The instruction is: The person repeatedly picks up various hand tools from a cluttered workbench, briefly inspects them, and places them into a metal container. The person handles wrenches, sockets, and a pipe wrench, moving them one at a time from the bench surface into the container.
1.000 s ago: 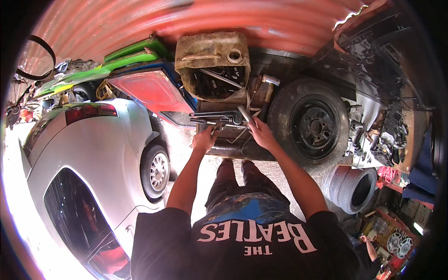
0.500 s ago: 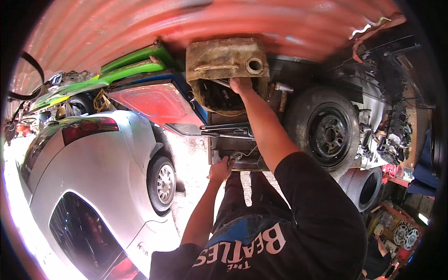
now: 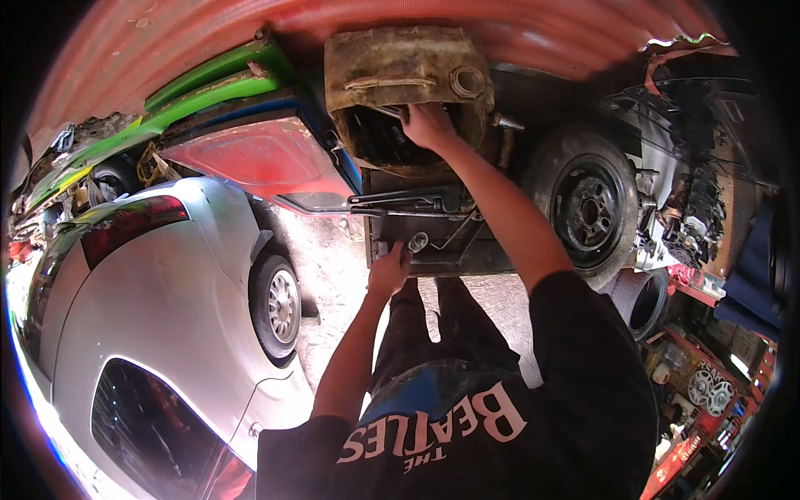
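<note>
My right hand (image 3: pixel 428 126) reaches into the cut-out side of a grimy, tan plastic jerrycan (image 3: pixel 392 62). Its fingers are curled, and their tips are hidden. Beside them a shiny metal rod (image 3: pixel 384 110) lies along the opening; whether they grip it I cannot tell. Dark tools inside the can are hard to make out. Lower and to the left, over the near edge of a dark bench (image 3: pixel 500 260), my left hand (image 3: pixel 389 272) is closed around a metal tool with a round, shiny end (image 3: pixel 417 242).
A long black-handled tool (image 3: pixel 404 201) and a thin bent rod (image 3: pixel 452 236) lie on the bench. A hammer (image 3: pixel 507 137) stands right of the jerrycan, beside a wheel with tyre (image 3: pixel 586 204). At left are a silver car (image 3: pixel 158 308) and a red panel (image 3: pixel 258 158).
The view has shifted, so the bench and jerrycan appear higher. My left hand has turned, and the round metal end now shows clearly. My right hand stays at the jerrycan's opening.
</note>
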`<move>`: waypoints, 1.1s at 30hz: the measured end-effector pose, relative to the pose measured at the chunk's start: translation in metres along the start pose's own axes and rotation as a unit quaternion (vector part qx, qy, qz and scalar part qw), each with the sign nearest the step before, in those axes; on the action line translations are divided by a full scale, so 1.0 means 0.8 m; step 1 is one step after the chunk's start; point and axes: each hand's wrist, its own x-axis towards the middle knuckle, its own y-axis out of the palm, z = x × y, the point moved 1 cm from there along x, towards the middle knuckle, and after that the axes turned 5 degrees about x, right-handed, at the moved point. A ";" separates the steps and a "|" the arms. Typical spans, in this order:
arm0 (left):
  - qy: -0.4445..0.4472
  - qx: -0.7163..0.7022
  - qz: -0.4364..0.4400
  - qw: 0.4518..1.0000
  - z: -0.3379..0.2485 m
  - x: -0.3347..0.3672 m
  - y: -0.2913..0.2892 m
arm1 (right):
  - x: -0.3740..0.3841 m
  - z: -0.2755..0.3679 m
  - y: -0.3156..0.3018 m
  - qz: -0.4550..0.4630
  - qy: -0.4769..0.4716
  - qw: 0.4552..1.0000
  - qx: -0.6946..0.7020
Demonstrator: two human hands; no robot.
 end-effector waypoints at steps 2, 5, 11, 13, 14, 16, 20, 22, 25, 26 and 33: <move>0.023 -0.006 -0.026 0.999 0.018 0.020 0.018 | -0.060 0.021 -0.045 -0.061 -0.021 0.993 0.096; 0.045 -0.019 -0.001 0.999 0.001 0.046 0.009 | -0.167 0.035 -0.116 -0.075 0.029 0.988 0.132; 0.184 0.041 -0.052 0.981 -0.001 0.084 0.037 | -0.374 0.022 -0.178 -0.148 0.173 0.973 0.047; 0.218 0.113 -0.062 0.967 -0.003 0.086 0.047 | -0.430 0.011 -0.180 -0.130 0.222 0.966 0.026; 0.204 0.127 -0.071 0.968 -0.004 0.086 0.053 | -0.447 0.010 -0.183 -0.122 0.247 0.961 0.015; 0.173 0.156 -0.091 0.968 -0.005 0.084 0.064 | -0.475 0.006 -0.185 -0.115 0.255 0.960 0.034; 0.129 0.206 -0.135 0.961 -0.021 0.076 0.072 | -0.497 0.005 -0.185 -0.104 0.279 0.951 0.084; 0.121 0.234 -0.153 0.952 -0.036 0.071 0.068 | -0.502 0.005 -0.188 -0.099 0.286 0.947 0.112; 0.153 0.260 -0.238 0.923 -0.078 0.056 0.052 | -0.510 -0.002 -0.204 -0.097 0.289 0.943 0.136; 0.172 0.245 -0.209 0.931 -0.082 0.057 0.058 | -0.510 -0.004 -0.209 -0.095 0.285 0.943 0.145; 0.082 0.164 -0.107 0.977 -0.151 0.080 0.120 | -0.531 -0.045 -0.242 -0.049 0.315 0.937 0.142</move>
